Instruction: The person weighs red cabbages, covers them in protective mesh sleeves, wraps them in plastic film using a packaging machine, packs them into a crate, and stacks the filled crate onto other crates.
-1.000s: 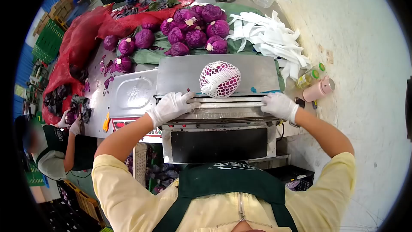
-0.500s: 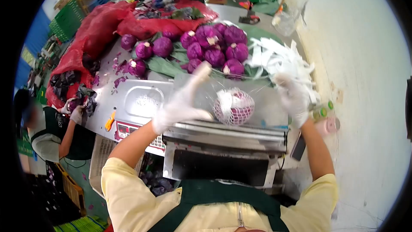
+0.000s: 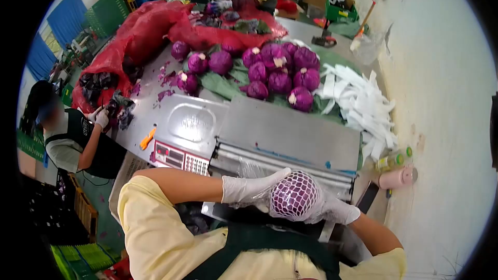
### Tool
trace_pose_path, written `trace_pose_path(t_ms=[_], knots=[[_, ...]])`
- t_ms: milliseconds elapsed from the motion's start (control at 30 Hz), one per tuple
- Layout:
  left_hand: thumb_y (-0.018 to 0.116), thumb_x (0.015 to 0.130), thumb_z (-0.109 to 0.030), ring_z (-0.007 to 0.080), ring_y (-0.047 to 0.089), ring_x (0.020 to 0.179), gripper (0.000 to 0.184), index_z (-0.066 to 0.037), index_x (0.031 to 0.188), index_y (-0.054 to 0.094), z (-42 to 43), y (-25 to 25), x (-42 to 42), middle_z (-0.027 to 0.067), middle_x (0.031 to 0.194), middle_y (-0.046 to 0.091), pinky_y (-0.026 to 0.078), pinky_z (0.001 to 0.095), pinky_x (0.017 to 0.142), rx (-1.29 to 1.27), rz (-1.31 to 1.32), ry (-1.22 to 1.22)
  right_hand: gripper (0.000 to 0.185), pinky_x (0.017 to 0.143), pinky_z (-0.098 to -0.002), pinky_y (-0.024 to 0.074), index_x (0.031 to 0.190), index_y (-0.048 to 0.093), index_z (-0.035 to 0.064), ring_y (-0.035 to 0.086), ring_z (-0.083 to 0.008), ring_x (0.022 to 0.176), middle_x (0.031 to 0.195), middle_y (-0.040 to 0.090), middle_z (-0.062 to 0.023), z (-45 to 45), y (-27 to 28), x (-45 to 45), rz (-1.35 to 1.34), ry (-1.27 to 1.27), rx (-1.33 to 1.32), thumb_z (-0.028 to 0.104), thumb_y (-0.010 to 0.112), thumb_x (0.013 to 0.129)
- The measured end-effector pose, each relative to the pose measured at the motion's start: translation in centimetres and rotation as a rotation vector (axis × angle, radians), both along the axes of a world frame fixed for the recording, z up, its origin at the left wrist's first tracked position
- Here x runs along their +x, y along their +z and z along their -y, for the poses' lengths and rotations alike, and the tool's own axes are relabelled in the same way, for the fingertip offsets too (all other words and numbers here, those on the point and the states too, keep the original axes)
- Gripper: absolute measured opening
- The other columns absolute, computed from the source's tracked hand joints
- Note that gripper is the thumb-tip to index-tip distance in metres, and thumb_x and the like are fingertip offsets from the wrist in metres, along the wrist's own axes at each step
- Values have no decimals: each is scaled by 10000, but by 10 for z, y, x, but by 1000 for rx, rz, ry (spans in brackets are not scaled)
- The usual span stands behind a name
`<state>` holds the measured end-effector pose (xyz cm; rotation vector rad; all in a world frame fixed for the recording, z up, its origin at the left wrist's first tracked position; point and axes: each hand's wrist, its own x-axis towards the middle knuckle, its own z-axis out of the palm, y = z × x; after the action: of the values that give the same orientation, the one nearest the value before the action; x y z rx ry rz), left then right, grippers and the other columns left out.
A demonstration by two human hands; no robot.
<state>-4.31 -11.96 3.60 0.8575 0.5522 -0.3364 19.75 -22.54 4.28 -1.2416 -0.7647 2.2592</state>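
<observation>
A red cabbage (image 3: 295, 195) in a white foam net sits between my gloved hands, close to my body and in front of the wrapping machine (image 3: 290, 129). My left hand (image 3: 259, 189) presses on its left side, thumb along the top. On the right side, my right hand (image 3: 333, 208) is wrapped round it, its fingers partly hidden. Transparent film (image 3: 251, 168) clings around the cabbage and my left hand. Behind the machine's metal plate lies a pile of bare red cabbages (image 3: 280, 80), beside a heap of white foam nets (image 3: 358, 101).
A scale (image 3: 181, 156) and an orange cutter (image 3: 148, 138) are to the left. Red mesh sacks (image 3: 140, 31) line the far left side. A pink bottle (image 3: 397, 177) and a phone (image 3: 368, 197) lie at the right by the wall. One co-worker (image 3: 78, 135) handles leaves at left.
The netted cabbage has come off the machine's plate toward my body. Both hands, apart on either side before, have closed on it. The head view has shifted, moving the scene rightward.
</observation>
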Motion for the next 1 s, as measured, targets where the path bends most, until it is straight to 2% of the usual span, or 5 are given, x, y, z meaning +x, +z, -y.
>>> trace_pose_path(t_ms=[300, 433, 600, 900, 1000], knots=[[374, 976, -544, 181, 574, 1102, 660, -49, 1412, 368, 81, -81, -40, 88, 1242, 584, 444, 307, 968, -500, 79, 307, 574, 1055, -300, 386, 1357, 427, 30, 481, -191, 1237, 1370, 487, -62, 114, -116, -9, -128, -114, -163, 26, 581, 804], [648, 898, -159, 143, 621, 932, 379, 28, 1219, 570, 132, -57, -88, 84, 1043, 665, 468, 260, 865, 788, -142, 410, 476, 1064, -324, 358, 1328, 479, 39, 484, -202, 1234, 1345, 518, -54, 152, -109, -10, -257, -402, -153, 79, 549, 859], [559, 960, -193, 100, 580, 707, 226, -4, 875, 648, 150, -78, -93, 37, 782, 640, 465, 234, 673, 895, -57, 760, 353, 811, -266, 509, 1095, 632, 9, 654, -159, 888, 971, 681, -85, 200, -103, -20, 599, -414, 348, 302, 461, 999], [456, 987, -373, 68, 285, 427, 353, -152, 711, 461, 176, -106, -98, -74, 552, 353, 212, 246, 399, 65, -681, 833, 317, 409, -235, 328, 863, 616, 15, 389, -86, 433, 556, 457, 1, 245, -146, 10, 381, -666, -465, 322, 556, 913], [469, 973, -232, 146, 588, 832, 254, -59, 1052, 636, 205, -286, -125, 37, 967, 643, 479, 291, 761, -401, -226, 736, 254, 597, -331, 475, 972, 650, 69, 573, -208, 629, 741, 611, -48, 249, -227, -13, 747, -183, 352, 275, 611, 829]])
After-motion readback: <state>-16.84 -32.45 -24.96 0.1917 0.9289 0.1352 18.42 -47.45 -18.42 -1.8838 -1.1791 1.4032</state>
